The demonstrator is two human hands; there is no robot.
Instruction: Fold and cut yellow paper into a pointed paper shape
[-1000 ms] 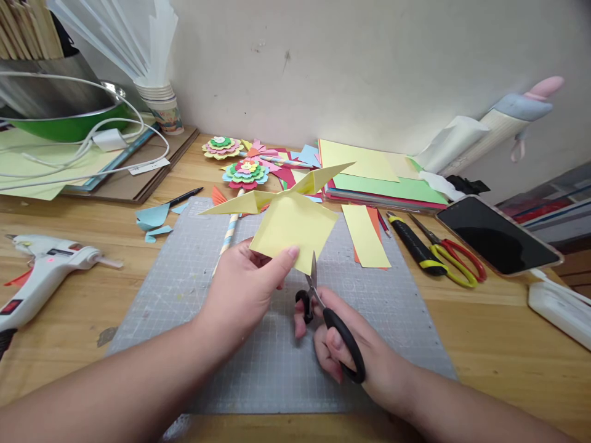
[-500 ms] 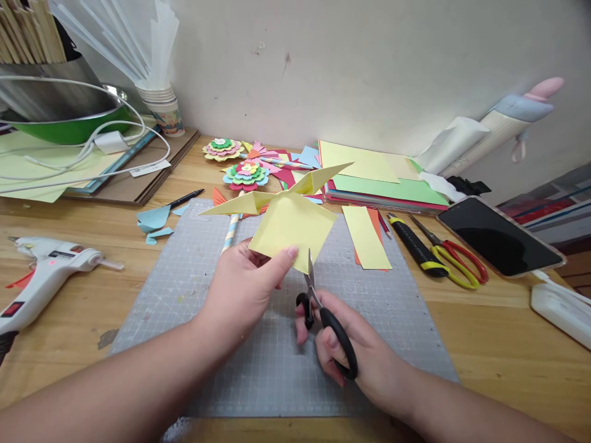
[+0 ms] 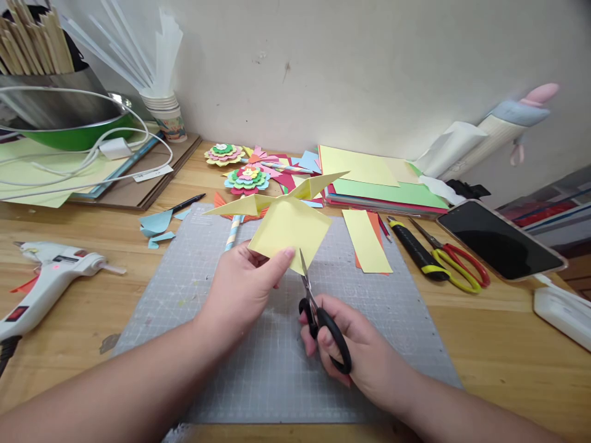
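Observation:
My left hand (image 3: 249,277) pinches the lower left of a folded pale yellow sheet of paper (image 3: 293,227), thumb on top. The sheet has a flat diamond part in front and two pointed folded wings behind, and it is held above the grey cutting mat (image 3: 272,381). My right hand (image 3: 346,344) is closed round the black handles of a pair of scissors (image 3: 308,289). Their blades reach the sheet's lower corner, just right of my left thumb. Whether the blades have cut into it I cannot tell. A blue-and-yellow striped paper straw (image 3: 234,231) lies behind my left hand.
To the left are a glue gun (image 3: 55,271), blue paper scraps (image 3: 156,221) and a black pen (image 3: 188,203). Layered paper flowers (image 3: 247,179) and a stack of coloured paper (image 3: 383,197) stand at the back. Yellow strips (image 3: 368,240), a cutter (image 3: 418,249), pliers (image 3: 457,261) and a phone (image 3: 503,240) lie right.
The scissors have shifted slightly left along the sheet's lower corner, and their handles look closer together. My left hand keeps its hold on the paper. The whole view has tilted slightly.

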